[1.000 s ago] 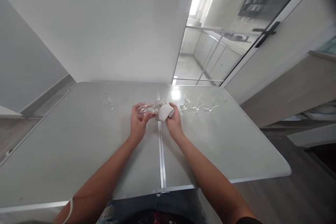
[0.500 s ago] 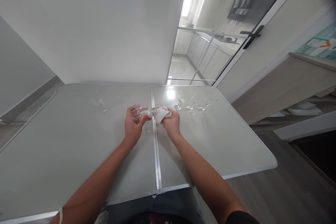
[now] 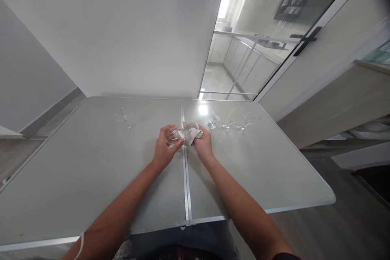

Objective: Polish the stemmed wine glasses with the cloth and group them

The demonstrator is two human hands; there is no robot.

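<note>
My left hand is closed around the bowl of a clear stemmed glass, held on its side above the middle seam of the grey folding table. My right hand grips a crumpled white cloth pressed against the glass's other end. Three more clear stemmed glasses stand in a row just right of my hands. One further clear glass stands at the back left of the table.
A white wall rises behind the table. A glass sliding door with a black handle is at the back right. A pale wooden counter runs along the right, past the table's rounded corner.
The glass has turned in my left hand, its open rim now more toward me. The cloth is bunched tighter against it. The view shifted slightly; my hands stayed over the seam.
</note>
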